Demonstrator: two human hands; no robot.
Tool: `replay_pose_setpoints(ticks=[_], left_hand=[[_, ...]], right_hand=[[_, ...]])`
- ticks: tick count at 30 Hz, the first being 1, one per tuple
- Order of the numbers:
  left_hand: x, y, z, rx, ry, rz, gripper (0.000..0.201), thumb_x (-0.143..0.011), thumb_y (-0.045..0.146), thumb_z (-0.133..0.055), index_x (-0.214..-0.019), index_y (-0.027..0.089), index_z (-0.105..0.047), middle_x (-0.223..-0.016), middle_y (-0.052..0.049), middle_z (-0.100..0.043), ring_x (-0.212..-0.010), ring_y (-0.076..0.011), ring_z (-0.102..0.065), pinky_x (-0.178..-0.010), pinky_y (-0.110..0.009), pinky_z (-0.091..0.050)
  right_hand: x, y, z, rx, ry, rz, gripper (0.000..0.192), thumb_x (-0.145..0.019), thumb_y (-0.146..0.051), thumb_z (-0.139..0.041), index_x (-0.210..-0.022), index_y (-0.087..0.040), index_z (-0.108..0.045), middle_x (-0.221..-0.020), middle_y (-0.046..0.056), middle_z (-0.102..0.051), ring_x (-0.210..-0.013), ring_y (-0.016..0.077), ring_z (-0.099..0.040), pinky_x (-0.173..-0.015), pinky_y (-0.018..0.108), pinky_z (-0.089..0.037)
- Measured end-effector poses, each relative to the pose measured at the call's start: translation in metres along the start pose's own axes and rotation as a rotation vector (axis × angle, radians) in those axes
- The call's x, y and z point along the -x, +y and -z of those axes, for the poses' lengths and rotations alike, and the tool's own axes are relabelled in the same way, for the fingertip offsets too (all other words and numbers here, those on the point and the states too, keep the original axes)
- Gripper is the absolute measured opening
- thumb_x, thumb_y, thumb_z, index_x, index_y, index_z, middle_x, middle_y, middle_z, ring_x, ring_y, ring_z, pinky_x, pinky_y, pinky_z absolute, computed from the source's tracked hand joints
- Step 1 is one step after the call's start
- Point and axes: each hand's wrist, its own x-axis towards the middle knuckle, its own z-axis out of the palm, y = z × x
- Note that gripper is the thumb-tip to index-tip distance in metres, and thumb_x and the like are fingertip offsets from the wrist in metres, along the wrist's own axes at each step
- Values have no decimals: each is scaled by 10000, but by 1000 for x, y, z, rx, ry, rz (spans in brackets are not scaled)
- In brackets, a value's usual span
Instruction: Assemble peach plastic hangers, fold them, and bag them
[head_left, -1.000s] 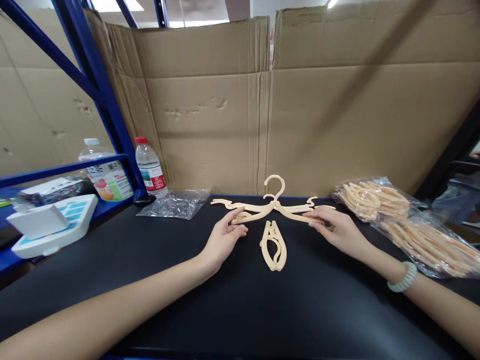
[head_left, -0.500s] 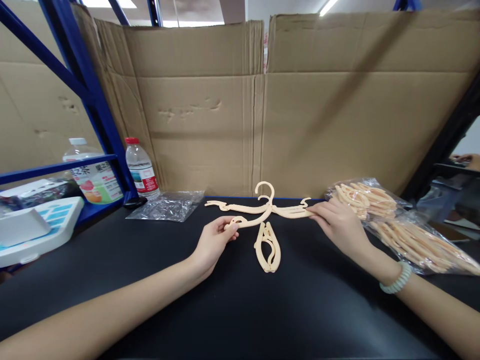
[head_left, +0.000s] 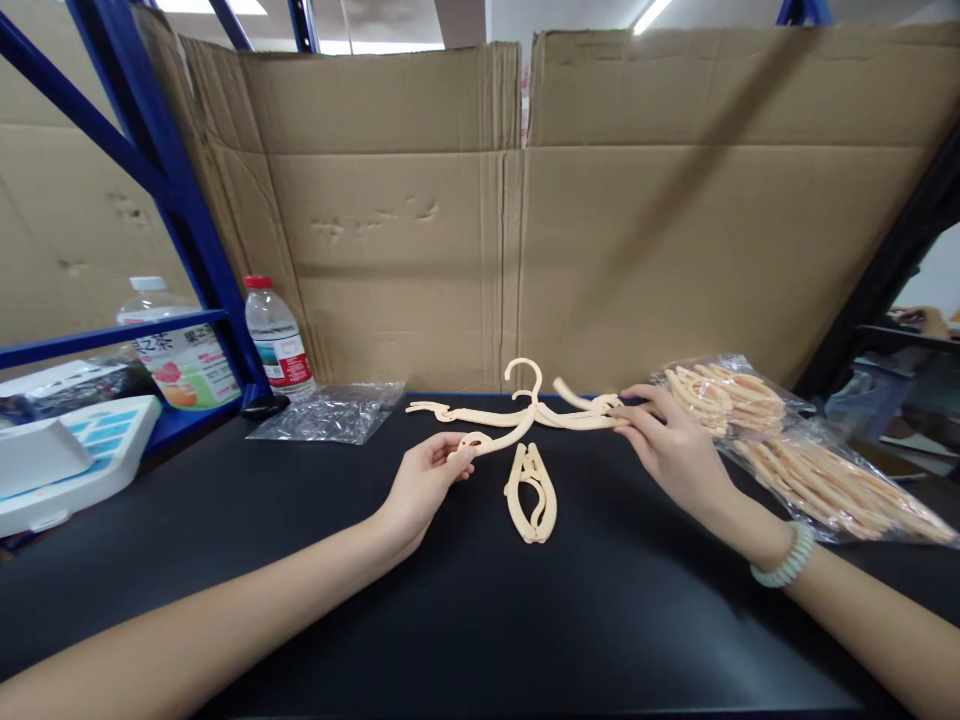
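Note:
A cream folding clothes hanger (head_left: 564, 417) is held by both ends above the black table, its hook (head_left: 535, 370) pointing up. My left hand (head_left: 427, 485) pinches the rounded end of its left arm. At the right end, the fingers of my right hand (head_left: 675, 445) are closed on the other arm, where a short curved piece (head_left: 571, 392) sticks up. Behind it, a second cream arm (head_left: 480, 416) stretches left; whether it belongs to another hanger I cannot tell. Nearer me, between my hands, a folded cream hanger (head_left: 547, 505) lies flat.
Clear bags of cream hangers (head_left: 825, 490) lie at the right. At the left are a crumpled clear bag (head_left: 330, 415), a red-capped bottle (head_left: 281, 340), a larger bottle (head_left: 187, 365) and a white-and-blue tray (head_left: 112, 470). Cardboard panels (head_left: 405, 250) stand behind the table (head_left: 480, 630).
At the right end of the held hanger, a short curved piece has swung up and left. My right fingers have shifted slightly; my left hand keeps its grip.

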Motion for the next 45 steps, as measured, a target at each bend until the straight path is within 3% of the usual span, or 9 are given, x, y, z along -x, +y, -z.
replay_pose_setpoints(ticks=[6,10,16,23,30,35,39,42,45], left_hand=[[-1,-2,0,5,1,-8,285,-662,322,-760,-853,122,-687,-796,-49,-638,-679,-127,-556,-640,-247,-445],[-1,-2,0,40,25,-5,319,-659,315,-765,-892,123,-663,-801,-38,-637,-677,-120,-565,-644,-245,-456],[1,-1,-2,142,78,16,435,-667,294,-772,-1038,135,-608,-753,-2,-634,-691,-104,-581,-709,-245,-470],[7,4,-10,193,-1,-26,365,-669,315,-771,-965,147,-642,-754,-10,-640,-699,-114,-582,-664,-231,-457],[11,5,-14,102,-127,-32,261,-717,352,-741,-828,127,-672,-713,-11,-614,-573,-77,-492,-554,-210,-407],[10,4,-13,98,-157,-26,271,-731,352,-735,-849,118,-667,-715,-15,-614,-569,-71,-493,-547,-198,-411],[11,4,-13,115,-193,-20,278,-734,328,-739,-894,119,-649,-738,-23,-640,-571,-69,-514,-554,-195,-427],[12,4,-14,142,-208,-26,260,-734,298,-744,-897,140,-617,-705,-3,-639,-576,-76,-539,-574,-201,-446],[13,3,-14,148,-231,-48,238,-725,258,-753,-859,157,-583,-783,-9,-663,-647,-95,-587,-642,-220,-478]], right_hand=[[-3,-10,2,-250,34,-115,237,-910,-258,-501,-1131,-229,-581,-1084,106,-608,-954,271,-605,-846,432,-501],[-5,-9,-1,-577,-20,-343,260,-836,-360,-616,-1046,-209,-630,-1021,91,-670,-881,259,-634,-828,435,-519],[-4,1,-7,-1057,-101,-611,374,-763,-414,-694,-1056,-185,-649,-1090,101,-655,-976,242,-614,-892,403,-503],[-4,-10,-9,-1309,-39,-718,365,-747,-439,-717,-1009,-242,-558,-909,46,-643,-870,209,-635,-787,383,-554],[-7,-42,1,-1439,-320,-637,276,-741,-389,-749,-766,-189,-561,-828,26,-632,-776,170,-624,-752,342,-554],[-7,-47,5,-1487,-567,-485,229,-826,-355,-673,-971,-178,-678,-1030,79,-671,-916,198,-639,-829,364,-536],[-9,-51,11,-1476,-715,-337,317,-858,-361,-630,-1139,-216,-657,-1267,91,-572,-1042,226,-601,-837,353,-530],[-10,-54,15,-1467,-758,-298,349,-858,-352,-630,-1189,-241,-635,-1328,84,-522,-1077,233,-583,-841,348,-530],[-9,-54,14,-1469,-708,-319,382,-835,-347,-664,-1200,-241,-626,-1306,88,-544,-1113,245,-565,-868,366,-527]])
